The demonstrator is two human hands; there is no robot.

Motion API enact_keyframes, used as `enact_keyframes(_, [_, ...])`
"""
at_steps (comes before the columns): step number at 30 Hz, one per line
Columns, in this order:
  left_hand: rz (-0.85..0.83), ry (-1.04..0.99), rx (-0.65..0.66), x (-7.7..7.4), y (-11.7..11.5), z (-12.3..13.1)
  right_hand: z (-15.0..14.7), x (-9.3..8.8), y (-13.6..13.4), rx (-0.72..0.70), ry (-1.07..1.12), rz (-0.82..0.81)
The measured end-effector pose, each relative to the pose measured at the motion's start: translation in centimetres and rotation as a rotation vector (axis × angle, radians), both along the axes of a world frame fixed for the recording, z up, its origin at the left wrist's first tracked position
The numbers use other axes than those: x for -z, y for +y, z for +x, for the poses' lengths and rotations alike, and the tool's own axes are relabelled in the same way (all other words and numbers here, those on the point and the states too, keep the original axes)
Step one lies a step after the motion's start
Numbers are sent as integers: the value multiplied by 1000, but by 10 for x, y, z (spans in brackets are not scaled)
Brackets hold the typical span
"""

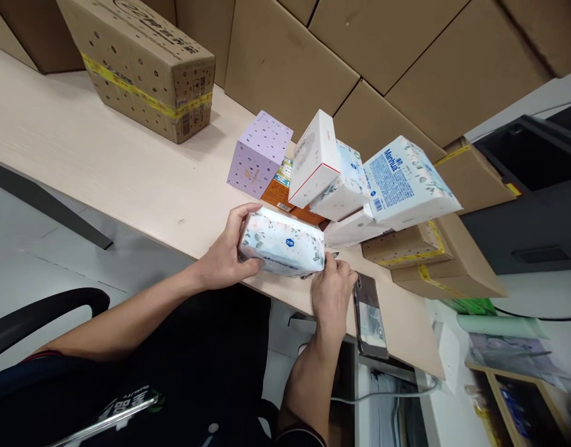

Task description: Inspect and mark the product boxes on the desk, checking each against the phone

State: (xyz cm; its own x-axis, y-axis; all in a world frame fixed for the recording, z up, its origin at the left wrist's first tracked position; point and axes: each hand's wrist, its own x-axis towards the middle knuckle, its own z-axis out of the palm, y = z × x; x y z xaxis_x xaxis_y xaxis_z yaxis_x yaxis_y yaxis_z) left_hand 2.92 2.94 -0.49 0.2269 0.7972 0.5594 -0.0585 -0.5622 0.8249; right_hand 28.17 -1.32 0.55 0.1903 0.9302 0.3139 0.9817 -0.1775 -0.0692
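Note:
A soft tissue pack with a leaf print and a blue logo lies near the table's front edge. My left hand is wrapped round its left end, thumb on top. My right hand pinches its right end with closed fingers. Just behind the pack stand a lilac dotted box, an orange box, a white box with a red edge and more leaf-print tissue packs.
A phone lies on the table right of my right hand. Taped cardboard boxes are stacked at the right, and a large one sits at the back left. Brown wall panels stand behind; a chair armrest is at lower left.

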Motion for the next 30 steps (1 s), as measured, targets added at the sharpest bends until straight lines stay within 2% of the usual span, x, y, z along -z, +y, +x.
enact_keyframes(3, [-23, 2, -9, 2, 2, 0, 8, -1, -8, 8, 50, 104])
enact_keyframes(6, [-23, -20, -26, 5, 4, -1, 27, -10, -31, 135, 74, 163])
enact_keyframes(8, [-26, -38, -36, 7, 6, -1, 44, -19, -48, 289, 98, 98])
enact_keyframes(10, [-45, -48, -43, 8, 7, 0, 61, -26, -61, 446, 143, -37])
enact_keyframes(12, [-62, -50, -42, 9, 8, 0, 73, -31, -68, 521, 210, -180])
enact_keyframes(15, [-67, -54, -42, 9, 8, 1, 82, -31, -68, 480, 285, -251])
enact_keyframes(19, [-71, -85, -36, 10, 9, 3, 79, -27, -63, 398, 283, -167])
enact_keyframes(25, [-75, -92, -38, 11, 9, 4, 73, -20, -71, 374, 313, -22])
enact_keyframes(28, [-83, -85, -36, 11, 10, 3, 67, -18, -85, 374, 478, 98])
enact_keyframes(30, [-82, -79, -31, 11, 10, 4, 61, -18, -95, 310, 643, 231])
